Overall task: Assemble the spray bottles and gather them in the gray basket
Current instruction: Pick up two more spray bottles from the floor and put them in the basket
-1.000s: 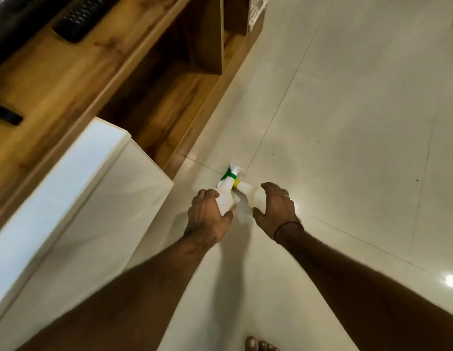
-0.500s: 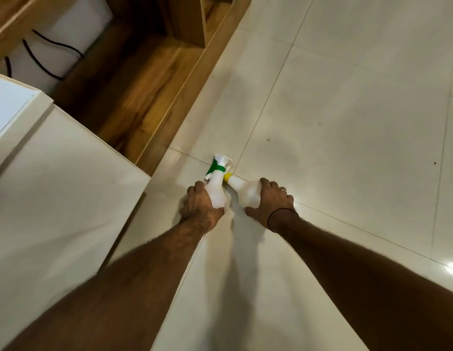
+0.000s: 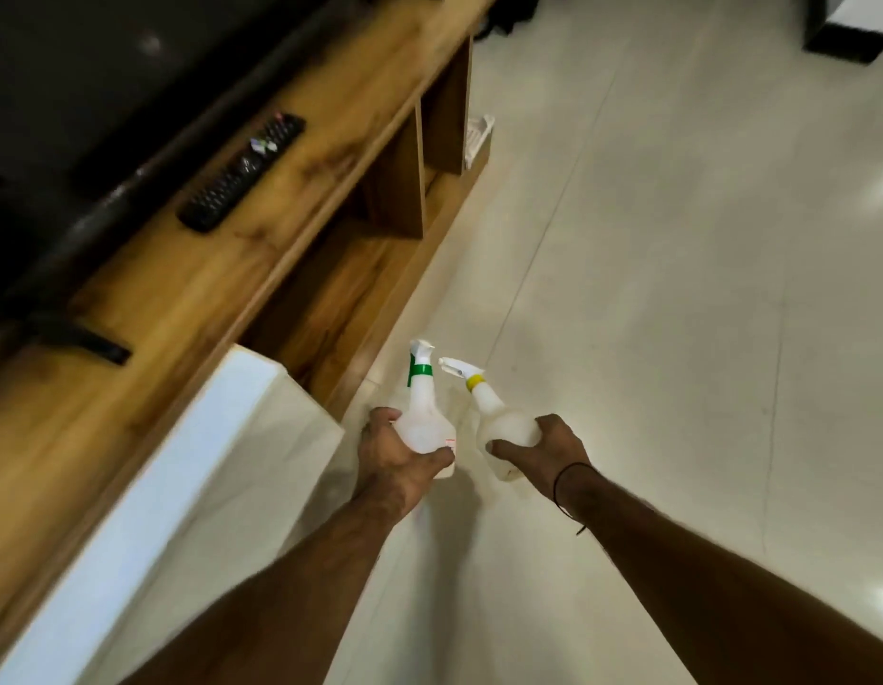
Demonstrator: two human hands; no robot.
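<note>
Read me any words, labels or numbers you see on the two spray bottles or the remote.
None can be read.
Green-collared spray bottle in the left hand: a small red mark near its base, too blurred.
Yellow-collared spray bottle in the right hand: no print visible.
Remote control: button markings too blurred.

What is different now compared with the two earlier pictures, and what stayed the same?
The right hand, open a second ago, closed around the white plastic spray bottle with the yellow collar. Both hands then lifted the bottles off the pale tiled floor, and the camera view rose too. Unchanged: the left hand grips the white plastic spray bottle with the green collar, and both spray heads are on.
</note>
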